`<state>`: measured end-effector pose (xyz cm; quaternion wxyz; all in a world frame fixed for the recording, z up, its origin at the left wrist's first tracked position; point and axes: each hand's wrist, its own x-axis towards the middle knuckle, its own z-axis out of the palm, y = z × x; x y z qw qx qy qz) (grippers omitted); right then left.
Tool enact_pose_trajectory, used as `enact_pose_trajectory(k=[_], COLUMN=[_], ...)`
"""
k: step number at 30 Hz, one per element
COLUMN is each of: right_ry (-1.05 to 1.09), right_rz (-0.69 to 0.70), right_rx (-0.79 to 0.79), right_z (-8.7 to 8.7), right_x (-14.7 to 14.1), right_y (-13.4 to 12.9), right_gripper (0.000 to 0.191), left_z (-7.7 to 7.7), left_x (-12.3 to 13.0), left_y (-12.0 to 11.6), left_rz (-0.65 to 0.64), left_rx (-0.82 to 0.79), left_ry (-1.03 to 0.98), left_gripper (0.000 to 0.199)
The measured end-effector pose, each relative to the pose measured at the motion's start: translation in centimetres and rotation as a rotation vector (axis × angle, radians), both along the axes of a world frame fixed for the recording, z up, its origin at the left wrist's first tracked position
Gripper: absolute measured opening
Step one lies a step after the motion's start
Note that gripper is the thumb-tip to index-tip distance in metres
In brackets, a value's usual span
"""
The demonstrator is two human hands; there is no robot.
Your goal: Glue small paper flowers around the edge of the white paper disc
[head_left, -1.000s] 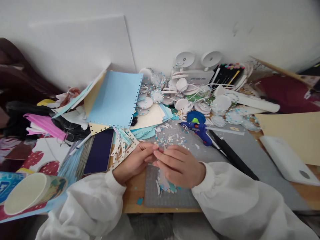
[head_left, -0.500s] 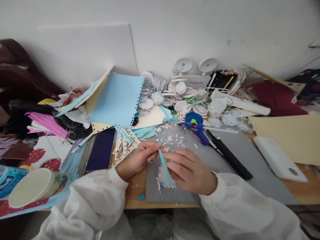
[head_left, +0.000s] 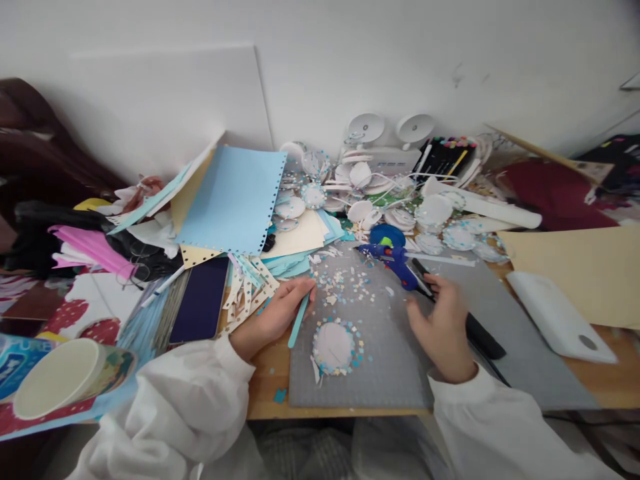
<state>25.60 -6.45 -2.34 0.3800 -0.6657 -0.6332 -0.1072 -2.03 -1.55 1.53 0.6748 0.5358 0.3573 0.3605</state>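
My left hand (head_left: 285, 310) is closed, pinching a narrow teal paper strip (head_left: 299, 323) that hangs down from the fingers. My right hand (head_left: 443, 327), a little blurred, is open with thumb and fingers apart. It hovers over a long black object (head_left: 484, 341) whose kind I cannot make out, close to a blue glue gun (head_left: 400, 263) with a white glue stick in its back. A white disc (head_left: 335, 347) edged with small blue and cream stars lies flat on the grey cutting mat (head_left: 390, 380) between my hands. Loose stars (head_left: 350, 283) are scattered behind it.
White discs (head_left: 360, 177) are piled at the back by a twin-headed lamp (head_left: 367, 127). Blue paper (head_left: 235, 193), a dark phone (head_left: 199, 300) and a paper cup (head_left: 60, 380) are on the left. A white slab-like device (head_left: 560, 317) lies right.
My right hand has let go of the teal strip and moved right towards the glue gun and black object. My left hand keeps the strip, now pointing down-left, baring the star-edged disc.
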Motion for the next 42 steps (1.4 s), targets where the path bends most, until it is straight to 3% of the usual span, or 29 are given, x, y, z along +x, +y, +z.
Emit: enact_pose_trajectory(k=[8,12,15,19,24,29,37,42], right_ry=[-0.253,-0.308,-0.239,0.102,0.364,0.406,0.355,0.33], right_rz=[0.066,0.083,0.043,-0.05,0.099,0.213,0.199,0.29], right_rx=[-0.173,-0.277,-0.258,-0.168,-0.121,-0.096,-0.168,-0.15], right_z=[0.1,0.6,1.8,2.9,2.4,1.9,2.1,2.3], right_x=[-0.2,-0.7,-1.6,-3.0,-3.9,-4.0,-3.7,-3.6], right_y=[3.0,4.8,5.8,5.6,4.0,3.6,3.5,3.4], right_gripper=[0.037,0.024,0.023,0.033,0.028,0.02,0.023,0.025], left_z=[-0.8,-0.8,-0.6,-0.3,0.0,0.1,0.3,0.5], left_x=[-0.4,-0.5,-0.5,-0.6,-0.6,-0.6,-0.5,-0.6], left_y=[0.2,0.2,0.2,0.1,0.0,0.0,-0.1,-0.1], left_rz=[-0.037,-0.077,-0.092,-0.131,-0.202,-0.3,-0.301,-0.304], left_rx=[0.084,0.093,0.07,0.088,0.172,0.234,0.217,0.203], left_ry=[0.155,0.187,0.214,0.244,0.279,0.366,0.362,0.34], left_gripper=[0.044,0.045,0.045,0.045,0.045,0.044,0.043,0.041])
